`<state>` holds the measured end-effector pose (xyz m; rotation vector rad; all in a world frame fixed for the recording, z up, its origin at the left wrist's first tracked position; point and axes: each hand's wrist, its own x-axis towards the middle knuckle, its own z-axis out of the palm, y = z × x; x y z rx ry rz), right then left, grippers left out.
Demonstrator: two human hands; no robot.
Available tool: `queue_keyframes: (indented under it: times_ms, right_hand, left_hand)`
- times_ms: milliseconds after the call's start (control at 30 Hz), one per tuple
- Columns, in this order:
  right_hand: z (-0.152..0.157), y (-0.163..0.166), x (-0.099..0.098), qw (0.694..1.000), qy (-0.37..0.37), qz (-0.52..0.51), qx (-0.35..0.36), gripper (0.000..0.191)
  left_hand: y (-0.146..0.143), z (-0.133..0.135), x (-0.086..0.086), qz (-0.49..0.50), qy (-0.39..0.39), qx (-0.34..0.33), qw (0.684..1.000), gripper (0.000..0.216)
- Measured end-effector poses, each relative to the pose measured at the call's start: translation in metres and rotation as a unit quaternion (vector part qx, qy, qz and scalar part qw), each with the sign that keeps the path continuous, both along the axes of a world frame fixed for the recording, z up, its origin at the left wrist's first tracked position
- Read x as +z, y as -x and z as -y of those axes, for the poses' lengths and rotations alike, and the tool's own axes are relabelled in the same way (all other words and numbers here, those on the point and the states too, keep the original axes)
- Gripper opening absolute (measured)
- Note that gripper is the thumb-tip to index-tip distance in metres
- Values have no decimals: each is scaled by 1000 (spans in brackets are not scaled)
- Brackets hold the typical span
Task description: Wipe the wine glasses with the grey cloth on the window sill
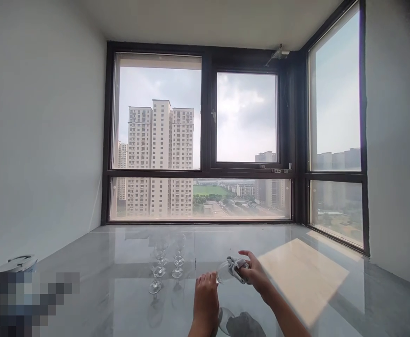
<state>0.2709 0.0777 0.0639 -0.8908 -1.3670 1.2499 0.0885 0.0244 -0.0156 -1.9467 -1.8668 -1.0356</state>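
My left hand is closed around a clear stemmed glass, which lies tilted sideways above the glossy sill. Most of its stem and foot are hidden by my fingers. My right hand grips a bunched grey cloth against the glass, at the end away from my left hand. One finger of that hand points outward. To the left, several clear stemmed glasses stand upright on the sill. Below my hands, the polished surface mirrors the glass and cloth.
The shiny grey sill runs up to dark-framed windows. A sunlit patch lies on the right. A round-topped container stands at far left, partly covered by a pixelated area. Walls close both sides.
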Motion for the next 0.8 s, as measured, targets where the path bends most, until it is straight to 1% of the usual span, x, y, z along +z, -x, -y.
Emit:
queue_keyframes:
  times_ms: [100, 167, 233, 333, 400, 467, 533, 633, 700, 800]
  right_hand:
    - [-10, -7, 0, 999, 9, 40, 22, 61]
    - [-14, -6, 1, 997, -4, 72, 9, 59]
    - [-16, -3, 0, 994, -42, 97, -35, 58]
    - [-16, 0, -7, 977, -107, 122, -136, 55]
    - [-17, -4, -19, 962, -123, 140, -202, 54]
    - [-18, -13, -36, 946, -118, 167, -250, 54]
    - [-23, -26, -57, 935, -112, 199, -271, 54]
    - [-32, -44, -82, 928, -111, 228, -273, 54]
    - [-36, -52, -90, 928, -97, 229, -278, 55]
    - [-34, -55, -91, 931, -78, 210, -287, 56]
  left_hand:
    - [0, -3, -4, 4, 15, -19, 1000, 45]
    - [-1, -4, -6, 4, 29, -25, 999, 46]
    - [-2, -3, -6, 12, 47, -30, 998, 46]
    - [-2, 1, -2, 42, 80, -31, 995, 44]
    - [-2, 4, 2, 63, 99, -21, 993, 43]
    - [-2, 5, 3, 74, 112, -9, 991, 42]
    - [-2, 3, 2, 77, 114, -9, 990, 41]
    - [-1, -1, -2, 85, 102, -16, 991, 41]
    - [0, -2, -4, 91, 89, -14, 992, 42]
    - [2, -3, -6, 105, 68, -30, 992, 39]
